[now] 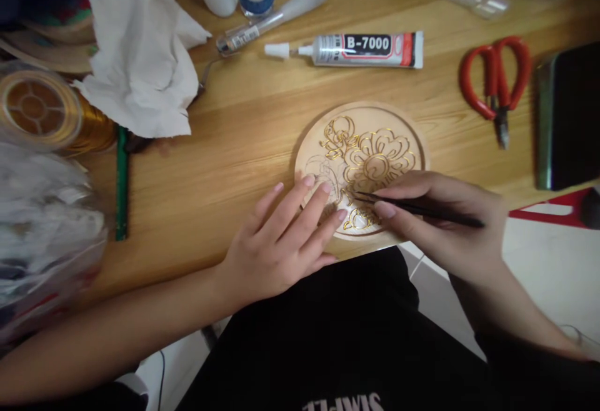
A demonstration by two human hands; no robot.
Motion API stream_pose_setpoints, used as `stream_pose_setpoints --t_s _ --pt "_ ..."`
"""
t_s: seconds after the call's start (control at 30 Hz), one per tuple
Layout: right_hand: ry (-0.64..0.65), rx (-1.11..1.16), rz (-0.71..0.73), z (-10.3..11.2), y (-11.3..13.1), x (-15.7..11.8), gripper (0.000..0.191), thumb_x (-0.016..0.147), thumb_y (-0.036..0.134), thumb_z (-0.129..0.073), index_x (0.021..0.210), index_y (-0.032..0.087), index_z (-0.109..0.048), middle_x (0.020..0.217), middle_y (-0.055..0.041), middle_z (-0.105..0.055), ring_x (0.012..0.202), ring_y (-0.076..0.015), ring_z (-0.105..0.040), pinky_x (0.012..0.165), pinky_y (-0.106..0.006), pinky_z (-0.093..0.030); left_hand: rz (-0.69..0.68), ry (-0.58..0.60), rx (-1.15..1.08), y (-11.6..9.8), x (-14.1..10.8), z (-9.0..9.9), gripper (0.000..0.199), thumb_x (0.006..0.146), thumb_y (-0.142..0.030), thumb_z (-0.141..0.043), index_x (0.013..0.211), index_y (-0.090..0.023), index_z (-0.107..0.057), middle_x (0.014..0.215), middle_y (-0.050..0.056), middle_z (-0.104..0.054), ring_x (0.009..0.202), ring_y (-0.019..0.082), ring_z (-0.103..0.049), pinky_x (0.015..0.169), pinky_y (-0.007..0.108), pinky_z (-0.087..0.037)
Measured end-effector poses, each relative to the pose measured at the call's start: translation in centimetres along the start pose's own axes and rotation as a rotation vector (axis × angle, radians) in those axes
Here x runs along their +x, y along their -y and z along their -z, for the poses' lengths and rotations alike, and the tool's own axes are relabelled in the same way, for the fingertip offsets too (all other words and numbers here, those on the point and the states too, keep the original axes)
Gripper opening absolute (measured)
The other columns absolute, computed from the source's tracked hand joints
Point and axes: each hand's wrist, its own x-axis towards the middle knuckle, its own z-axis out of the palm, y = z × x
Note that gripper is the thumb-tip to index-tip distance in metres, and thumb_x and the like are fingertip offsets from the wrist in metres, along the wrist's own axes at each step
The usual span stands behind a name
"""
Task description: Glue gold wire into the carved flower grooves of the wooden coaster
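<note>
A round wooden plate (304, 142) with a raised rim lies at the table's near edge. Gold wire (379, 160) traces a flower and leaf pattern on it, while part of the left side shows only drawn lines. My left hand (285, 236) rests with fingers spread, its fingertips on the plate's lower left. In my right hand (435, 217) is a pair of black tweezers (417, 206), gripped between thumb and fingers. The tips of the tweezers touch down near the pattern's lower middle, close to my left fingertips. Whether they pinch a wire is too small to tell.
Beyond the plate lies a B-7000 glue tube (365, 50). Red-handled pliers (497, 83) and a dark phone (569, 117) are on the right. To the left are crumpled tissue (140, 55), a gold wire spool (51, 108), a green stick (122, 186) and a plastic bag (47, 236).
</note>
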Motion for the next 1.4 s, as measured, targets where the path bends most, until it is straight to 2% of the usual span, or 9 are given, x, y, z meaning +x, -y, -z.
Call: stream_pose_setpoints --t_s 0.13,0.47,0.73,0.97,1.23,1.4 --pt "0.001 -0.022 0.003 0.0 0.0 0.0 0.012 0.077 0.015 -0.076 0.087 0.022 -0.073 0.08 -0.0006 -0.075 0.068 -0.0133 -0.07 0.056 -0.022 -0.057 0.018 0.007 -0.011 0.1 0.2 -0.1 0.053 0.097 -0.053 -0.046 0.127 -0.014 -0.062 0.132 0.016 -0.062 0.124 0.032 -0.057 0.102 0.044 -0.044" --pt "0.039 -0.04 0.008 -0.1 0.5 0.1 0.011 0.079 0.015 -0.074 0.088 0.021 -0.071 0.08 -0.0001 -0.074 0.068 -0.013 -0.07 0.055 -0.023 -0.056 0.046 0.013 -0.06 0.2 0.1 -0.4 0.054 0.095 -0.055 -0.046 0.127 -0.015 -0.061 0.134 0.018 -0.06 0.127 0.035 -0.054 0.101 0.047 -0.045" --pt "0.071 -0.14 0.053 -0.7 1.1 0.3 0.01 0.08 0.015 -0.072 0.088 0.021 -0.07 0.078 0.0006 -0.072 0.063 -0.0103 -0.065 0.054 -0.022 -0.053 0.038 0.043 -0.109 0.4 0.2 -0.3 0.054 0.093 -0.053 -0.053 0.126 -0.012 -0.061 0.135 0.02 -0.059 0.127 0.037 -0.054 0.101 0.05 -0.048" --pt "0.106 -0.239 0.132 -0.3 1.3 0.6 0.011 0.083 0.017 -0.07 0.09 0.023 -0.067 0.076 0.0016 -0.072 0.062 -0.0122 -0.066 0.052 -0.024 -0.051 0.046 0.04 -0.168 0.5 0.3 -0.5 0.05 0.094 -0.05 -0.053 0.124 -0.01 -0.061 0.135 0.02 -0.059 0.129 0.036 -0.053 0.102 0.052 -0.048" --pt "0.207 -0.299 0.285 0.6 1.0 1.3 0.016 0.083 0.016 -0.071 0.095 0.023 -0.064 0.078 0.0011 -0.071 0.067 -0.0134 -0.068 0.056 -0.025 -0.052 0.038 0.043 -0.167 0.7 0.5 -0.3 0.049 0.093 -0.048 -0.056 0.122 -0.01 -0.062 0.132 0.021 -0.061 0.126 0.037 -0.056 0.099 0.051 -0.052" --pt "0.293 -0.323 0.326 1.1 1.0 2.0 0.012 0.084 0.017 -0.069 0.095 0.022 -0.066 0.081 -0.0011 -0.072 0.072 -0.0155 -0.07 0.06 -0.026 -0.054 0.034 0.027 -0.163 0.7 0.6 -0.3 0.048 0.092 -0.047 -0.057 0.12 -0.009 -0.064 0.13 0.021 -0.062 0.123 0.039 -0.059 0.097 0.051 -0.053"
